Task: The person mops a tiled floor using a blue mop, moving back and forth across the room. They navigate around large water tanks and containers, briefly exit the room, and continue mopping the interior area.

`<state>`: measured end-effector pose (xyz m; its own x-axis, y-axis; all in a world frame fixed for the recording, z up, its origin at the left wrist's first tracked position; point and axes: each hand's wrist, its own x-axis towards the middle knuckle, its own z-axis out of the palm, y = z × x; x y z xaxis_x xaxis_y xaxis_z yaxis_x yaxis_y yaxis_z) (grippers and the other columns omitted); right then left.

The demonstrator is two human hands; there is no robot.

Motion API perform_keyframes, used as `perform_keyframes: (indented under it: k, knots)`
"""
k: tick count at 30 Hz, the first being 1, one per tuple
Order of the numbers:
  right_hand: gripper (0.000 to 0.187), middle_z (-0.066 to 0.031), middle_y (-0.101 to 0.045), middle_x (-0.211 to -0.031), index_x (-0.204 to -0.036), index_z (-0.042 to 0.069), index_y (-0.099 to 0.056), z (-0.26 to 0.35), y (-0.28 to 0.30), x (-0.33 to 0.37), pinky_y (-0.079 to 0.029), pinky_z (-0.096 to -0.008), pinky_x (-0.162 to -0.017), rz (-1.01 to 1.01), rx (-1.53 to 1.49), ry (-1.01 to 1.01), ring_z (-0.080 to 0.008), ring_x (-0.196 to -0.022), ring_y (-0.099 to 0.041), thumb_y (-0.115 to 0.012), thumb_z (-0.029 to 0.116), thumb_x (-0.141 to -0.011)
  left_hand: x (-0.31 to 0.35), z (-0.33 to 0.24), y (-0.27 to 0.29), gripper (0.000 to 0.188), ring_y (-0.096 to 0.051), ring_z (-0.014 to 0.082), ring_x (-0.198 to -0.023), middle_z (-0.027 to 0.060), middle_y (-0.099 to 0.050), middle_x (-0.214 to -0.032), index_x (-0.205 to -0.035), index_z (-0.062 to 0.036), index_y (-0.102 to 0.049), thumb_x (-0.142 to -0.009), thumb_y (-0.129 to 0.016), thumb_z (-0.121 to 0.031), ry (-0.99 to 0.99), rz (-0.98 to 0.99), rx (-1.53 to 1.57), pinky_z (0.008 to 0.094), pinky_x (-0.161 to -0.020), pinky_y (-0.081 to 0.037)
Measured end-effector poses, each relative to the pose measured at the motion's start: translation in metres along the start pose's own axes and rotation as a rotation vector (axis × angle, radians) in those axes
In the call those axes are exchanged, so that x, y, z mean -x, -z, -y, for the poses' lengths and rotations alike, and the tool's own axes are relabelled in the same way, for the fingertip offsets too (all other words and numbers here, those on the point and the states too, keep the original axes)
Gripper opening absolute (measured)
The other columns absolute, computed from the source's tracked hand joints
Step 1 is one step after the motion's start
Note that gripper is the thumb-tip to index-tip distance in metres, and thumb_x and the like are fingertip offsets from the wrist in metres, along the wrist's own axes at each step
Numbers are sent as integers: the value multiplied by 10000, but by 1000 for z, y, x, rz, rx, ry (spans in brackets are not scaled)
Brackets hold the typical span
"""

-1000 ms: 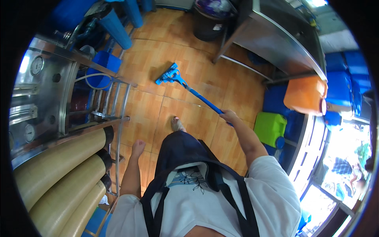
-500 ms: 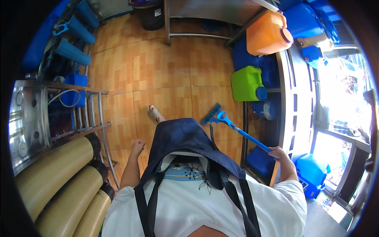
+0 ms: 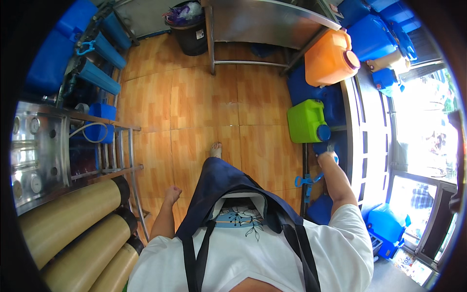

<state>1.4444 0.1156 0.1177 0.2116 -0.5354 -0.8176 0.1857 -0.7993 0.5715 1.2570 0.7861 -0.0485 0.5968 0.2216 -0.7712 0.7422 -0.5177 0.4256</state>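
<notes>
Mop (image 3: 306,182) work is at the right wall: the right hand (image 3: 327,156) is closed round the blue handle, fingers wrapped on it just below the green jug (image 3: 305,121). Only a short blue piece of the mop shows below the forearm, beside the dark apron (image 3: 228,187); its long axis seems to run down from the hand toward the floor (image 3: 204,107) by the person's right side, but the head end is mostly hidden. The left hand (image 3: 171,194) hangs loosely curled and holds nothing, near the metal rack (image 3: 121,151). An orange jug (image 3: 331,58) with a pink cap lies above the green one, with blue containers (image 3: 369,29) stacked behind. A black bin (image 3: 189,29) with a small white label stands beside the steel desk (image 3: 262,19). Tan cylinders (image 3: 68,219) lie at lower left.
</notes>
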Motion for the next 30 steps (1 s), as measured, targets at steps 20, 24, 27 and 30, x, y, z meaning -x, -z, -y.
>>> perform_keyframes:
  k: [20, 24, 27, 30]
  knots:
    - [336, -79, -548, -642, -1134, 214, -601, 85, 246, 3, -441, -348, -400, -261, -1171, 571, -183, -441, -530, -561, 228, -800, -100, -115, 102, 194, -589, 234, -693, 114, -606, -746, -800, -27, -587, -732, -621, -205, -76, -133, -46, 331, -642, -471]
    - [340, -117, -573, -678, -1159, 200, -559, 159, 239, -29, -458, -354, -400, -321, -1152, 540, -226, -449, -558, -474, 260, -835, -76, -124, 95, 232, -591, 273, -747, 127, -616, -791, -810, -30, -599, -729, -633, -245, -46, -154, -17, 357, -708, -468]
    - [329, -112, -526, -598, -1142, 193, -553, 152, 174, -45, -450, -360, -377, -344, -1153, 533, -226, -430, -555, -451, 256, -836, -63, -118, 73, 220, -591, 262, -758, 126, -616, -801, -801, -35, -600, -730, -631, -241, -62, -188, -117, 350, -708, -469]
    - [290, -100, -493, -537, -1075, 163, -558, 97, 76, -60, -439, -358, -366, -359, -1051, 629, -216, -407, -543, -457, 260, -821, -45, -106, 41, 216, -592, 260, -785, 128, -618, -801, -805, -38, -602, -725, -629, -238, -120, -144, -142, 347, -720, -466]
